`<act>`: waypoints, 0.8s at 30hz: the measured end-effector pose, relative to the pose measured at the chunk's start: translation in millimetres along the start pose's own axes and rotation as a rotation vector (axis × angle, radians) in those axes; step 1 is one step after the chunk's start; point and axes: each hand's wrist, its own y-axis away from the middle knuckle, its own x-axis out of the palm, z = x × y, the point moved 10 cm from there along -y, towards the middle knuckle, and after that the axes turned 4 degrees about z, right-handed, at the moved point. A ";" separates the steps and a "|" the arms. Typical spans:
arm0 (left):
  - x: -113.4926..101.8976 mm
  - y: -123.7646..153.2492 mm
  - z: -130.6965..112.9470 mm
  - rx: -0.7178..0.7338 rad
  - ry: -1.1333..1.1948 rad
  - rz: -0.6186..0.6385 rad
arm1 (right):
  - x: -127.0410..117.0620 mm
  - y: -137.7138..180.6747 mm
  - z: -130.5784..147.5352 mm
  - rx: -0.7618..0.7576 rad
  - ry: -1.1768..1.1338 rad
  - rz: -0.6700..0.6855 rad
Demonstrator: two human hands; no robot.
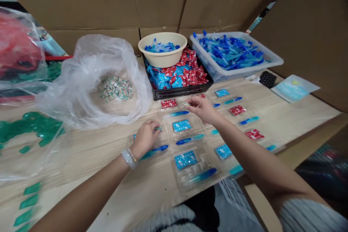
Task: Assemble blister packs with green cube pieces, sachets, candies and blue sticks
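My left hand (146, 137), with a pale band at the wrist, is closed on small green-and-white pieces (158, 128) over a clear plastic tray. Farther right, my right hand (199, 108) pinches a small pale piece (186, 104) above another tray, beside a red packet (169, 103). Several clear trays stand in rows, each with a printed packet and a blue pen-like tool. Nearest me, one tray (179, 181) holds a blue packet (186, 160) and a blue tool (204, 175). My right forearm covers parts of some trays.
An open plastic bag (81, 79) holds many small striped pieces (117, 88). Behind the trays are a black bin (182, 91) of packets, a cream bowl (163, 58) and a white basket (220, 74) of blue tools. Green pieces (29, 127) lie left.
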 end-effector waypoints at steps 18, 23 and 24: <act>10.1 0.8 -16.4 -0.042 -0.219 0.010 | -12.2 42.9 -52.1 -0.023 0.314 0.198; 6.6 8.9 -16.0 -0.028 -0.162 -0.033 | 7.3 47.4 -55.6 0.039 0.572 0.326; 5.4 11.9 -16.8 -0.012 -0.152 -0.044 | 9.0 47.9 -56.0 0.059 0.601 0.337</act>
